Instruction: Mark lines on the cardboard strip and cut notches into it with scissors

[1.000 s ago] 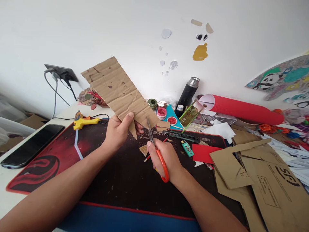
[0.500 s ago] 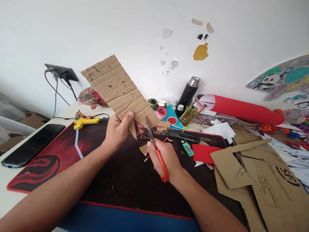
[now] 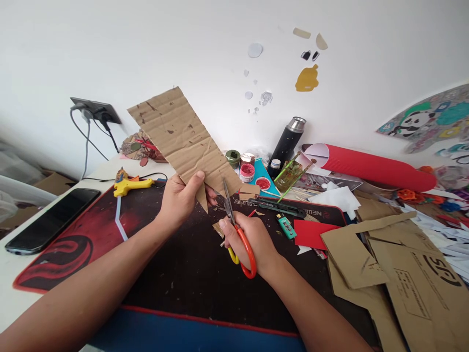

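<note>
My left hand (image 3: 183,195) grips a long piece of brown cardboard (image 3: 179,132) by its lower left edge, thumb on top and fingertips underneath. The cardboard is tilted up in front of the wall and has dark reddish stains. A narrow pointed flap hangs from its lower edge beside my fingers. My right hand (image 3: 249,239) is closed around the handles of scissors (image 3: 249,259) with red and yellow loops. Their blades are parted at the cardboard's lower right end.
A yellow glue gun (image 3: 134,184) and a phone (image 3: 53,220) lie at left. Paint jars (image 3: 246,172), a black flask (image 3: 287,139) and a green cutter (image 3: 280,207) are behind my right hand. Red paper (image 3: 315,234) and cardboard sheets (image 3: 410,278) lie at right.
The scissors' handles have spread apart, and the yellow loop now shows below my right hand. The whole view has shifted slightly, and my left hand keeps its grip on the cardboard.
</note>
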Demonstrator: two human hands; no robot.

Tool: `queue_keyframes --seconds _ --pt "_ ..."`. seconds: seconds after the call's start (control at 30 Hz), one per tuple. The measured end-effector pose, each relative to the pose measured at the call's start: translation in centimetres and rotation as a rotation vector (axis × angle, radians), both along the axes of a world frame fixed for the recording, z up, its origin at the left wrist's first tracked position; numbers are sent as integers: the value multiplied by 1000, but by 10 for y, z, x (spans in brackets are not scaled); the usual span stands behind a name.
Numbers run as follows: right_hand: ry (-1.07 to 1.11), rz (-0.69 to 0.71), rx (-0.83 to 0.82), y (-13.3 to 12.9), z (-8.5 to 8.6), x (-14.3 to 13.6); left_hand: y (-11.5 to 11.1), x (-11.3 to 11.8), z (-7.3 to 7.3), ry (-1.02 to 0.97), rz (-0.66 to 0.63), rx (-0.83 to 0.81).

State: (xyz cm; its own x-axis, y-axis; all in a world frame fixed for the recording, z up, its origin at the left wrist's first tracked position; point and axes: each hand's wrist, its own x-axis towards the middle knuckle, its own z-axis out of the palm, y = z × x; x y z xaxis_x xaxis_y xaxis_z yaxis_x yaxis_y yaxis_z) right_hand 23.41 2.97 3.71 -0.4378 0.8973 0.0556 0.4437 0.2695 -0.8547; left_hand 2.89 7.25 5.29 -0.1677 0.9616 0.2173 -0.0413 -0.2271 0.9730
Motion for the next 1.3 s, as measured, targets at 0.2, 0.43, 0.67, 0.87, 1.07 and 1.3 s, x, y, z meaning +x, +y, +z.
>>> queue_keyframes --seconds 0.2,0.43,0.67,0.87,1.07,1.3 --pt "19 4 -13 1 0 -1 1 -1 0 -4 -24 -12" --pt "23 12 -38 1 3 0 2 -2 -1 -27 -38 -23" --pt "19 -7 -143 2 1 -2 1 -2 0 2 -49 -28" --pt "36 -12 -154 1 3 1 1 0 2 -3 -38 -26" --pt "-3 -39 -113 -2 7 2 1 0 -1 -31 -34 -38" --pt "-23 -72 -30 -3 4 -2 0 3 -4 -47 -8 -40"
